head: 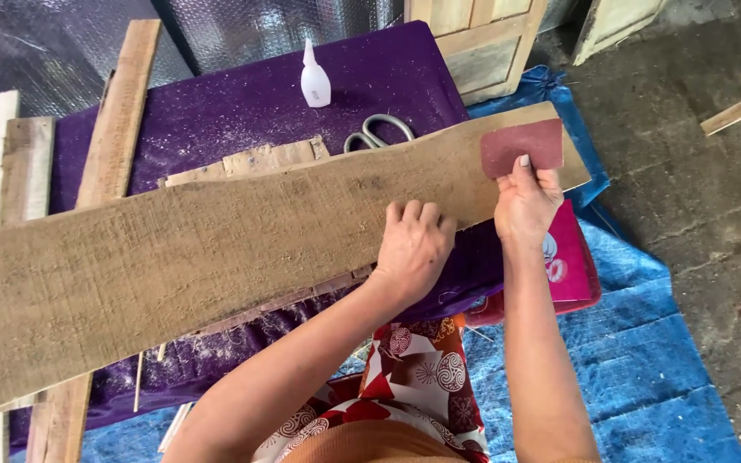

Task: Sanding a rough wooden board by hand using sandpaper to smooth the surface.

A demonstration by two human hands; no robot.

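A long rough wooden plank (173, 257) lies across a table draped in purple cloth (242, 103), running from the lower left to the upper right. My left hand (413, 244) curls over the plank's near edge and grips it. My right hand (525, 201) pinches the lower edge of a dark red sheet of sandpaper (521, 144), which lies flat on the plank's right end.
A white squeeze bottle (315, 79) and scissors (377, 131) sit on the cloth behind the plank. Smaller boards (117, 111) lie at the left. A pink box (569, 257) is under the right end. Blue tarp (645, 369) covers the floor; a wooden cabinet (482, 43) stands behind.
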